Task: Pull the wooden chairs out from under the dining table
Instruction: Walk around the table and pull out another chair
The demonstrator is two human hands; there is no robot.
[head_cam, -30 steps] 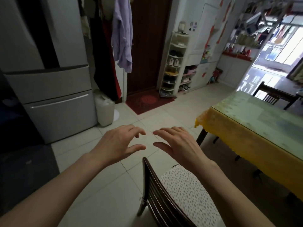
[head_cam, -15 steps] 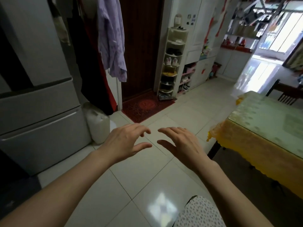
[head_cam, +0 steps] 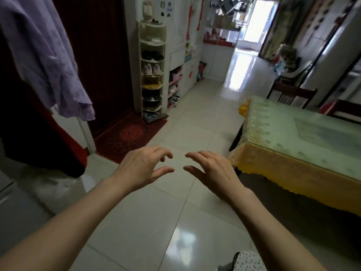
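Wooden and dark, the far chair (head_cam: pixel 292 92) stands well beyond and to the right of both hands, at the far end of the dining table (head_cam: pixel 304 137), with only its top rail and a few back slats showing above the tabletop. Whether its seat is tucked under the table cannot be told from here. The table's long axis runs away to the right, and its near corner, draped in a yellow cloth (head_cam: pixel 273 169), sits just to the right of the right hand (head_cam: pixel 214 173).

That right hand is the nearer one to both table and chair. The left hand (head_cam: pixel 144 169) hovers beside it, thumb tips almost facing, well apart from any furniture. Both hands are spread wide with fingers loosely curled, palms down, gripping nothing and touching nothing; only pale floor tiles (head_cam: pixel 136 231) lie beneath them.

Below and behind the right forearm, a patterned seat cushion (head_cam: pixel 248 261) pokes into view, apparently a chair standing clear of the table. The remaining reach is probably forward and rightward along the table's side, led by the right hand.
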